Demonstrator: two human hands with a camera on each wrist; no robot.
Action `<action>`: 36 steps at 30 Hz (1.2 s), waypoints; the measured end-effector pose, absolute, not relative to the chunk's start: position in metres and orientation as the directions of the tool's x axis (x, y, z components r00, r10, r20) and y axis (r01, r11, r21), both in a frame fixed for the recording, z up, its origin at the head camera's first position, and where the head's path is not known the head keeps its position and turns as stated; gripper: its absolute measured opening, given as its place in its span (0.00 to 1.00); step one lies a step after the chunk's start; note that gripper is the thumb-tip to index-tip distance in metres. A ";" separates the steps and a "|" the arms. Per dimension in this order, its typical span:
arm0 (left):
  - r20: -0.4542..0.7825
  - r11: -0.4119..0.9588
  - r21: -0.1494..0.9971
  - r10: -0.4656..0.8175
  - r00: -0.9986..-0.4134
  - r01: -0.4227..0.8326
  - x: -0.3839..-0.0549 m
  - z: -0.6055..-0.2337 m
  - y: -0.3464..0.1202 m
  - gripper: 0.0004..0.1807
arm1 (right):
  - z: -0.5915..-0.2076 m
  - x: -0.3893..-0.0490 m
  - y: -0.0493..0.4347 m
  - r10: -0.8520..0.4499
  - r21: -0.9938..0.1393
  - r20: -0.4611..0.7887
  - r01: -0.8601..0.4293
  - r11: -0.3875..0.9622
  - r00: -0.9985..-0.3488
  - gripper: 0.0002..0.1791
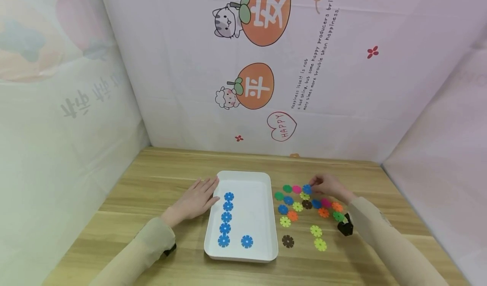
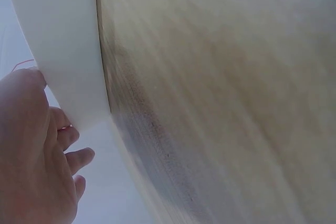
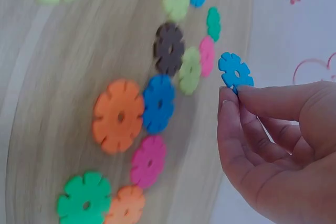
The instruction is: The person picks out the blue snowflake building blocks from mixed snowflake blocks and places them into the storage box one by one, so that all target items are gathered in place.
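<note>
Between thumb and fingertips, my right hand (image 1: pixel 329 185) pinches a blue snowflake disc (image 3: pixel 235 70), raised just off the table behind the loose discs. My left hand (image 1: pixel 195 200) rests on the left rim of a white tray (image 1: pixel 251 210), its fingers extended; the left wrist view shows that hand (image 2: pixel 37 145) against the tray's side wall (image 2: pixel 63 40). Inside the tray, several blue discs (image 1: pixel 226 217) form a column along the left, and a single blue disc (image 1: pixel 247 241) lies at the lower right.
Right of the tray, discs in several colours lie spread about, among them a brown disc (image 1: pixel 288 241), a yellow-green disc (image 1: pixel 320 244) and an orange disc (image 3: pixel 118 116). A printed cloth (image 1: pixel 190 87) hangs behind the wooden table (image 1: pixel 152 184).
</note>
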State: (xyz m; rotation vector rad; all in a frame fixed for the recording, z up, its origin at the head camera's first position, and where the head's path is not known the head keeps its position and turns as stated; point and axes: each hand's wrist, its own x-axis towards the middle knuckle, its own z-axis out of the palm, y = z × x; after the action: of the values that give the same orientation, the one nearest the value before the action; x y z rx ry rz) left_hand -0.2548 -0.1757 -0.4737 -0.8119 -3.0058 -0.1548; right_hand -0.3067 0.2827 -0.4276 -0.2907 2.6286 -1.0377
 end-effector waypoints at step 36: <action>0.041 0.859 0.106 0.499 -0.866 0.500 -0.253 -0.470 -0.175 0.36 | -0.413 -0.257 0.143 -0.662 -0.687 -0.161 -0.399 0.607 -0.732 0.02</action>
State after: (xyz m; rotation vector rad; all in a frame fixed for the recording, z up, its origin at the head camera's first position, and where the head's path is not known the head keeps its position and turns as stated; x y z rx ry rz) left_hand -0.2530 -0.1746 -0.4704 -0.8111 -3.0177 -0.1763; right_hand -0.2570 0.1429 -0.4126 -0.8475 2.4342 -0.8993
